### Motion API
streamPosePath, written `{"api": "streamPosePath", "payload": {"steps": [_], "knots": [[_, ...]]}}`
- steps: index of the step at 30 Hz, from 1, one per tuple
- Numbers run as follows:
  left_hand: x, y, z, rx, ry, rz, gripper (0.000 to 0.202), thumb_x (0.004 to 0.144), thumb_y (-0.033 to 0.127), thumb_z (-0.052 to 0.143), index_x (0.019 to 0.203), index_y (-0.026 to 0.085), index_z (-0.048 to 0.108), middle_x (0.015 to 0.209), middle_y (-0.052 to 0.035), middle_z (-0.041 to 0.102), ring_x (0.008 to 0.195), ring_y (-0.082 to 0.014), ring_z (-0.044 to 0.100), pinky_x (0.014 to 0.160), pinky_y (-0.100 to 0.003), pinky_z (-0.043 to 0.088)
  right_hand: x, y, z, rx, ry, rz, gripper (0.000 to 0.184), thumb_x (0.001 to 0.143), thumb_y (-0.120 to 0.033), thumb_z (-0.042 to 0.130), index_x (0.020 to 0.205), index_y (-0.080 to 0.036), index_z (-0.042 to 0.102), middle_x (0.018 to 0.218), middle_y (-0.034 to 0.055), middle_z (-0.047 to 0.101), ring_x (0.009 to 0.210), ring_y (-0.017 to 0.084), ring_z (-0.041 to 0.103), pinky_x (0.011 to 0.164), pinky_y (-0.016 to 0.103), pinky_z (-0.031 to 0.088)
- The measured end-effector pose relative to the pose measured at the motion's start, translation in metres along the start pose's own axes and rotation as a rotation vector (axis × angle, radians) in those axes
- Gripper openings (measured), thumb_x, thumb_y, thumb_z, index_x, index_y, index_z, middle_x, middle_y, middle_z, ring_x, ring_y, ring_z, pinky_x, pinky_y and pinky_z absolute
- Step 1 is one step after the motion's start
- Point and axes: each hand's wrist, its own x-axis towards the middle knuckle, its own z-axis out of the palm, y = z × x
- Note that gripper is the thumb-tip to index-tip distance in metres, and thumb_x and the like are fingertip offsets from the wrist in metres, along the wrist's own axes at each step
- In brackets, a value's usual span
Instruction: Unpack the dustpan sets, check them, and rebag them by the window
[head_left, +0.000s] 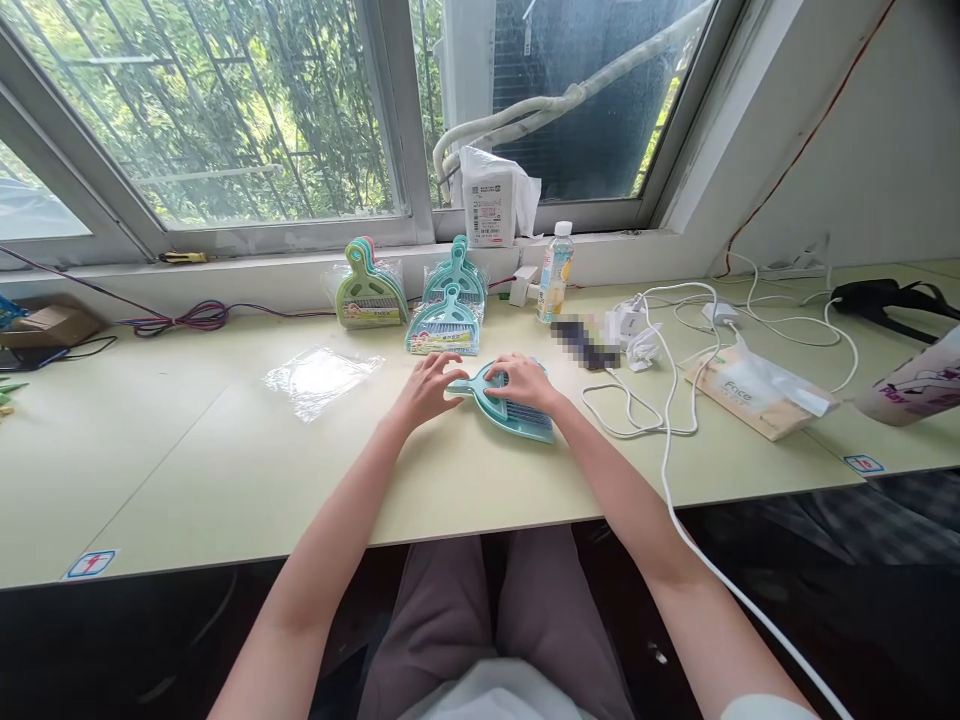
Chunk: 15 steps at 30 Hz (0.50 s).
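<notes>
A teal dustpan (499, 422) lies on the table in front of me, its handle pointing left. A small matching hand brush (529, 420) rests in it, bristles toward the lower right. My left hand (429, 392) curves its fingers and thumb around the end of the dustpan's handle. Over the brush's handle, my right hand (525, 382) has thumb and fingers closed in a grip. Just behind stand wrapped teal dustpan-and-brush sets (444, 330), with a wrapped green set (369, 300) to their left. A crumpled clear plastic bag (322, 378) lies left of my left hand.
White cables (666, 400) tangle at the right and hang over the front edge. Near them are a tissue pack (750, 395), a drink bottle (555, 272) and a patterned cup (915, 380). A tissue package (489, 205) stands on the windowsill. Coiled wires (202, 317) lie at back left.
</notes>
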Motion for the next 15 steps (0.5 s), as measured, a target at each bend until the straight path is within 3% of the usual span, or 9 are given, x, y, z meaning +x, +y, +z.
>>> {"api": "streamPosePath", "payload": {"steps": [5,12,15], "knots": [[-0.003,-0.008,0.010,0.113,-0.024,0.096,0.029,0.086,0.021,0.056,0.114,0.026,0.063,0.114,-0.0077,0.061,0.107,-0.0246,0.052,0.090,-0.038,0.042,0.000,0.002,-0.002,0.032,-0.014,0.003,0.017,0.076,-0.040,0.072,0.083,-0.025,0.072,0.099,0.0000,0.068,0.097,0.020,0.057,0.078,0.028,0.039],[-0.003,0.000,0.011,0.201,0.006,0.175,0.031,0.085,0.018,0.057,0.116,0.023,0.060,0.111,-0.0079,0.061,0.103,-0.0225,0.054,0.085,-0.034,0.044,-0.006,-0.002,-0.017,0.010,-0.057,0.003,0.016,0.073,-0.041,0.073,0.073,-0.025,0.071,0.100,-0.0017,0.066,0.091,0.018,0.060,0.074,0.027,0.039],[-0.003,0.002,0.010,0.216,-0.005,0.180,0.042,0.084,0.017,0.058,0.125,0.023,0.054,0.114,-0.0080,0.061,0.104,-0.0226,0.054,0.086,-0.034,0.044,-0.007,-0.006,-0.020,-0.019,-0.103,0.002,0.018,0.074,-0.043,0.072,0.073,-0.025,0.072,0.098,-0.0008,0.066,0.092,0.018,0.060,0.074,0.027,0.039]]}}
